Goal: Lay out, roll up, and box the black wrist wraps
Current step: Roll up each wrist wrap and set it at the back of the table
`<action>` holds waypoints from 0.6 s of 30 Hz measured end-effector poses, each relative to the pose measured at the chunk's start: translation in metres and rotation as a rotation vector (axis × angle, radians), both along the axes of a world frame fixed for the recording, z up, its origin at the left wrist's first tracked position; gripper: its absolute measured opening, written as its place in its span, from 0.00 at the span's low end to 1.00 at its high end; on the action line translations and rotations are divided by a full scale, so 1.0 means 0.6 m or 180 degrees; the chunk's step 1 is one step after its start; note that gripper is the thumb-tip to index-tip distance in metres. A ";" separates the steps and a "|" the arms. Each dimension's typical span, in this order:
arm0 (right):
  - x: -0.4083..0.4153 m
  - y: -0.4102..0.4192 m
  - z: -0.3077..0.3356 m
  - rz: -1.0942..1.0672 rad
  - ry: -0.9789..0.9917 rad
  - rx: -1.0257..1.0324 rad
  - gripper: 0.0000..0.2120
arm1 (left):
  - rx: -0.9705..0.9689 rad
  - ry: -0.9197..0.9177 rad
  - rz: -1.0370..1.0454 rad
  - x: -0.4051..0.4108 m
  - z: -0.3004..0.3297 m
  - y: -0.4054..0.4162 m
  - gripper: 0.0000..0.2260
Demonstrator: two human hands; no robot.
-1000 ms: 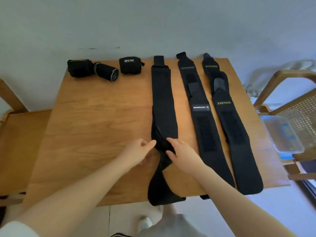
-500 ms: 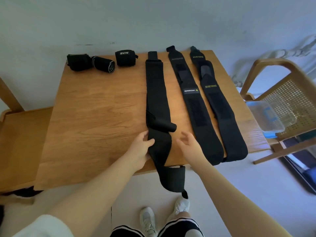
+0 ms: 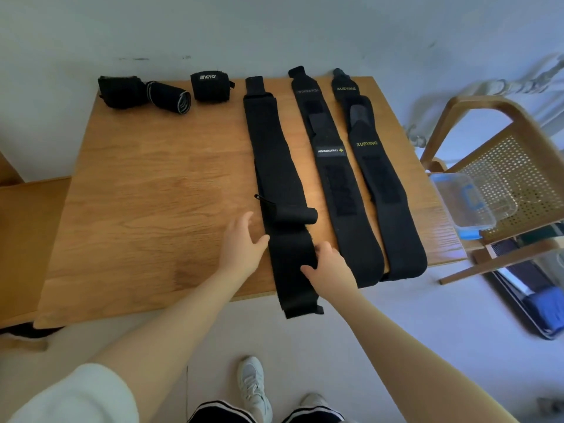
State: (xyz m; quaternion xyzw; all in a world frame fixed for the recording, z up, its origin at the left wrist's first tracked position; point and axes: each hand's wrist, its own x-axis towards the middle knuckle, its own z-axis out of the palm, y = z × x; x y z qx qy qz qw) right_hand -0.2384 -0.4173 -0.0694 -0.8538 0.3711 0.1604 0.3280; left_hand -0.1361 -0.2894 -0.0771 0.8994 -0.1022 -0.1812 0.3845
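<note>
Three black wrist wraps lie unrolled side by side on the right half of the wooden table (image 3: 146, 209), running from the far edge toward the person: a plain wrap (image 3: 274, 166) on the left, a middle wrap (image 3: 338, 184) with a white label, and a right wrap (image 3: 378, 178) lettered in yellow. Three rolled wraps (image 3: 164, 91) sit along the far left edge, near the wall. Step in hand, by my reading: laying out, with the plain wrap not yet flat. A flap is folded crosswise over its lower part, and its near end hangs over the table edge. Left hand (image 3: 241, 248) has relaxed, spread fingers beside the wrap's left edge, thumb touching the fabric. Right hand (image 3: 329, 267) pinches the wrap's right edge between thumb and fingers, near the table's front. Next move likely calls for opening the folded flap and smoothing the strip straight, then dealing with the three rolled ones. One clear plastic box (image 3: 476, 203) rests on the woven chair (image 3: 518, 166) just beside the table's right edge; no wrap is in it, though something blue shows at or under it, unclear which.
</note>
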 end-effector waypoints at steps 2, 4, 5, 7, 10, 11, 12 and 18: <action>0.012 0.002 0.004 -0.0120 -0.0509 -0.0295 0.24 | 0.0081 -0.0341 -0.0555 0.016 0.001 -0.013 0.25; 0.038 -0.006 0.006 -0.0187 -0.0935 -0.0366 0.26 | 0.0312 -0.0566 -0.1104 0.031 -0.003 -0.024 0.26; 0.054 -0.013 0.005 -0.0150 -0.0938 -0.0320 0.27 | 0.0479 -0.0653 -0.1357 0.038 -0.006 -0.026 0.27; 0.085 -0.026 -0.001 -0.0107 -0.0734 -0.0084 0.26 | 0.0867 -0.0796 -0.1758 0.055 -0.014 -0.025 0.30; 0.114 -0.047 -0.001 -0.0573 -0.0760 0.0547 0.25 | 0.1365 -0.0956 -0.2099 0.072 -0.024 -0.018 0.33; 0.119 -0.051 0.005 -0.0794 -0.0852 0.0873 0.25 | 0.1499 -0.1019 -0.2174 0.074 -0.025 -0.015 0.33; 0.123 -0.056 0.009 -0.0979 -0.0962 0.1241 0.25 | 0.1612 -0.1070 -0.2235 0.076 -0.027 -0.013 0.32; 0.127 -0.057 0.003 -0.0200 -0.0744 0.0239 0.29 | 0.1990 -0.1261 -0.2531 0.114 -0.029 -0.013 0.29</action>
